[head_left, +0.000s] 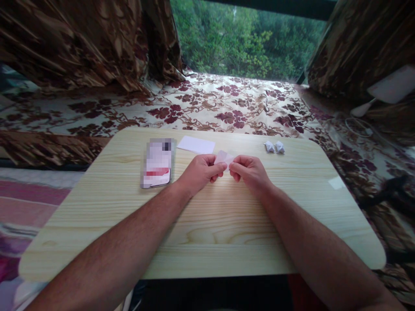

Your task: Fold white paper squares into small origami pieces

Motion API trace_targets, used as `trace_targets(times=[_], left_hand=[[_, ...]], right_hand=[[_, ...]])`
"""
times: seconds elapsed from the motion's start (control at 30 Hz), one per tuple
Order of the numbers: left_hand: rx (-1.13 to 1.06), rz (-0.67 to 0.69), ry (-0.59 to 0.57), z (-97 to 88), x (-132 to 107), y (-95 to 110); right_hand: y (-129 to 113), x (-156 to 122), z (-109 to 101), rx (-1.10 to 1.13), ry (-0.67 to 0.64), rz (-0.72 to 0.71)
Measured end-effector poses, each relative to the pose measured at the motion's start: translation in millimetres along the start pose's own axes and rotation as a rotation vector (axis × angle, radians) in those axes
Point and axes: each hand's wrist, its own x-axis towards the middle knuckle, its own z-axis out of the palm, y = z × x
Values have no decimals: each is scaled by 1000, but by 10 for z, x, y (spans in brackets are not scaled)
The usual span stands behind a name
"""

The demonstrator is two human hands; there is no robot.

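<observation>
My left hand (205, 169) and my right hand (247, 168) meet over the middle of the wooden table. Between them is a small piece of white paper (223, 157), pinched by the thumb and fingers of each hand. Its lower part is hidden by my fingers, and a crease seems to run across it. Just behind my left hand lies a flat stack of white paper (196, 144). Two small folded white paper shapes (275, 147) sit side by side beyond my right hand, touching or nearly so.
A phone-like item (158, 162), partly pixelated, lies on the table (227, 233) left of my hands. Near the table's right edge is a pale paper piece (336, 183). Behind the table stretches a flowered cloth (233, 103) below a window, with a white lamp (392, 84) at right.
</observation>
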Motion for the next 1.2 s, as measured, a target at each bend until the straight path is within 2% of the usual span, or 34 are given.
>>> trace_targets(times=[0.27, 0.57, 0.8, 1.2], left_hand=[[-42, 20, -38, -26, -1, -4], [81, 41, 74, 52, -46, 39], [87, 38, 31, 69, -64, 101], [39, 54, 6, 47, -42, 14]], right_hand=[[25, 13, -45, 111, -82, 14], [46, 26, -48, 125, -65, 25], [45, 22, -57, 168, -79, 43], [-2, 17, -77, 236, -99, 124]])
